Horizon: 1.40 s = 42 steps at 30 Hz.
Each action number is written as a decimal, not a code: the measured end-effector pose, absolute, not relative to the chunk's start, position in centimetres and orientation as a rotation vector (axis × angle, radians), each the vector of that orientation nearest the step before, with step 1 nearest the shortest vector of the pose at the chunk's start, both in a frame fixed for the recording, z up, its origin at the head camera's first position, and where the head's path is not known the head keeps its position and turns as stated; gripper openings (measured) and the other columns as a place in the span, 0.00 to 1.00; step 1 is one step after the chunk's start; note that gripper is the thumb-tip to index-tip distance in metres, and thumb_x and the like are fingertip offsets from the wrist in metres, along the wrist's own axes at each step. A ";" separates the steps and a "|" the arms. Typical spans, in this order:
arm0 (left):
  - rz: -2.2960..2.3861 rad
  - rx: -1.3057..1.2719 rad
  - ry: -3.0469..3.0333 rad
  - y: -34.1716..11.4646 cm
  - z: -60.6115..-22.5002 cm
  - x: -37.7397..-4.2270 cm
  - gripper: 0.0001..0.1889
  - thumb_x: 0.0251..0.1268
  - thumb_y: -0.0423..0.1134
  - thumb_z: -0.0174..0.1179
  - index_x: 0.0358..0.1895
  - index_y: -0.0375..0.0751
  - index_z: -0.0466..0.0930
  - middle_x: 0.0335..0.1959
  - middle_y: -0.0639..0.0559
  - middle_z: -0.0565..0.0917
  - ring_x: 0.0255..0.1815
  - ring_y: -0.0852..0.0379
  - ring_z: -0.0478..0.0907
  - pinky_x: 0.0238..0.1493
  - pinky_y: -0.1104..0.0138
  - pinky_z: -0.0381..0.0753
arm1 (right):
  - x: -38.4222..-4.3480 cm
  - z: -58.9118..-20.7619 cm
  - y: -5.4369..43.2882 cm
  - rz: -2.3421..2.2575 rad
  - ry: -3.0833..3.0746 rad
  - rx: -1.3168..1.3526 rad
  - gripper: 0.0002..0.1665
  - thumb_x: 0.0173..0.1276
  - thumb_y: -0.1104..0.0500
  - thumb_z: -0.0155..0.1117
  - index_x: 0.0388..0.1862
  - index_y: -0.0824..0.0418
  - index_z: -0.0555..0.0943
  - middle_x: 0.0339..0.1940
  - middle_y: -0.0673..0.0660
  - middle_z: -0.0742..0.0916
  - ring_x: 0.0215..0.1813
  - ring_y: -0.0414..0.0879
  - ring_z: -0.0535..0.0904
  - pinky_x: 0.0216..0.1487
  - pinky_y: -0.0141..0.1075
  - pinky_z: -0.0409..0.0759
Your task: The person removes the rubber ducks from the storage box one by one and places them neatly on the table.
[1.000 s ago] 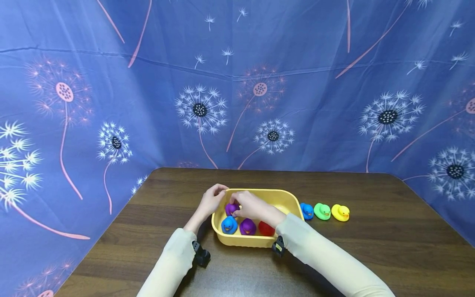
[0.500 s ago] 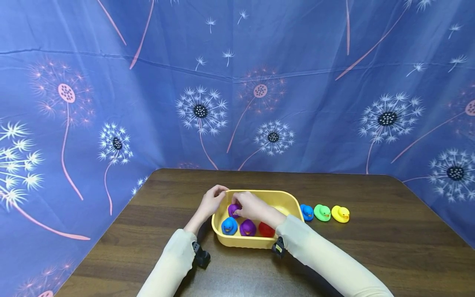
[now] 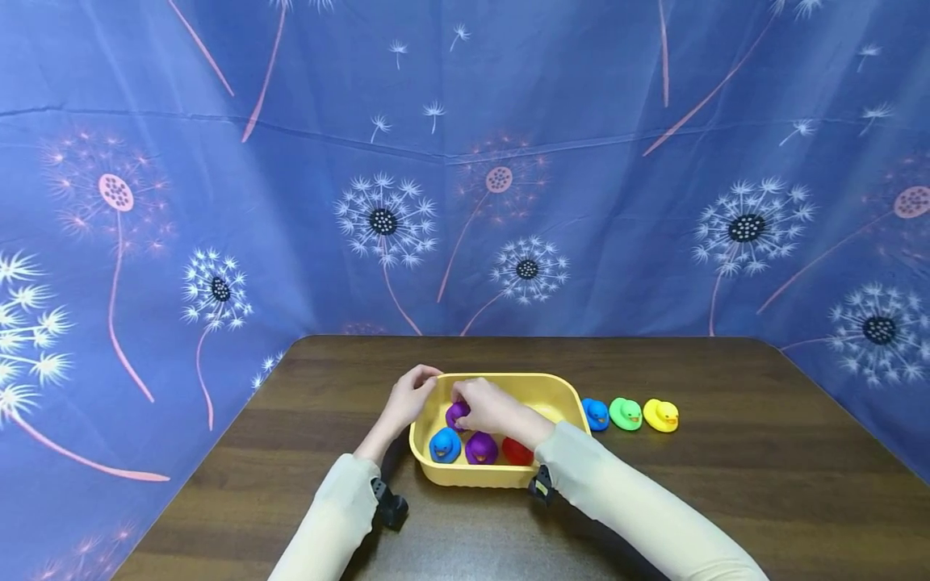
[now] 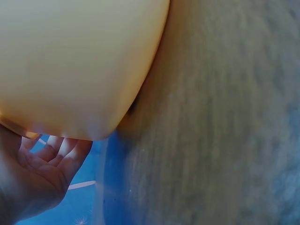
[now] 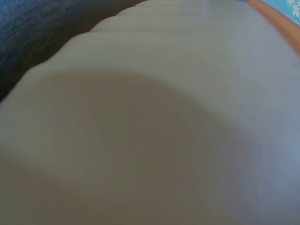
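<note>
A yellow plastic tub (image 3: 479,477) stands on the table. My left hand (image 3: 408,401) holds its far left corner at the rim; in the left wrist view several fingers of the left hand (image 4: 44,176) lie against the outer wall (image 4: 70,61). Reaching over the tub, my right hand (image 3: 496,406) pinches a purple rubber duck (image 3: 454,415) near the left wall. In front of it sit a blue duck (image 3: 445,445), a second purple duck (image 3: 481,449) and a red object (image 3: 517,451), partly covered by my right forearm. Only the tub's wall (image 5: 140,140) fills the right wrist view.
Right of the tub, a blue duck (image 3: 596,414), a green duck (image 3: 626,413) and a yellow duck (image 3: 661,415) stand in a row on the brown wooden table (image 3: 756,484). A blue cloth (image 3: 617,202) with dandelion prints hangs behind and along the sides.
The pinched purple duck has shifted slightly right inside the tub, with my right fingers drawn closer around it. My left hand stays at the corner. The head view has shifted a little.
</note>
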State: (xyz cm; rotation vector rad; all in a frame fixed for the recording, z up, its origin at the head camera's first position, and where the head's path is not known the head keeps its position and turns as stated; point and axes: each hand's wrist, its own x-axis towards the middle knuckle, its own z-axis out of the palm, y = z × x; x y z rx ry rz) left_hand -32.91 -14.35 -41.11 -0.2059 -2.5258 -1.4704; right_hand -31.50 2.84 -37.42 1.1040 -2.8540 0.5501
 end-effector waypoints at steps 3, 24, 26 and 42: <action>-1.474 -0.196 -2.525 -14.5 -41.2 -32.8 0.10 0.67 0.36 0.51 0.45 0.40 0.80 0.38 0.41 0.82 0.35 0.57 0.73 0.36 0.67 0.71 | -31.4 -37.5 2.8 0.548 -2.855 1.099 0.14 0.53 0.61 0.72 0.36 0.63 0.78 0.30 0.54 0.83 0.31 0.43 0.74 0.35 0.32 0.74; -1.473 -0.225 -2.525 -14.0 -41.2 -33.6 0.10 0.67 0.35 0.52 0.45 0.39 0.80 0.39 0.42 0.83 0.39 0.54 0.76 0.39 0.67 0.74 | -31.9 -37.3 4.0 0.662 -2.752 1.125 0.11 0.54 0.62 0.71 0.36 0.63 0.81 0.29 0.53 0.85 0.31 0.42 0.74 0.36 0.33 0.75; -1.481 -0.202 -2.524 -14.2 -41.3 -33.5 0.10 0.67 0.36 0.52 0.45 0.39 0.80 0.40 0.42 0.83 0.40 0.54 0.77 0.41 0.66 0.74 | -32.0 -37.3 3.9 0.662 -2.741 1.146 0.11 0.55 0.62 0.71 0.36 0.63 0.81 0.29 0.53 0.85 0.30 0.42 0.74 0.35 0.31 0.74; -1.443 -0.223 -2.500 -14.4 -41.7 -33.3 0.10 0.67 0.37 0.52 0.44 0.40 0.80 0.39 0.45 0.83 0.42 0.52 0.77 0.44 0.63 0.74 | -31.5 -35.8 6.2 0.711 -2.708 1.055 0.15 0.54 0.59 0.72 0.40 0.64 0.83 0.34 0.54 0.86 0.36 0.44 0.79 0.40 0.31 0.77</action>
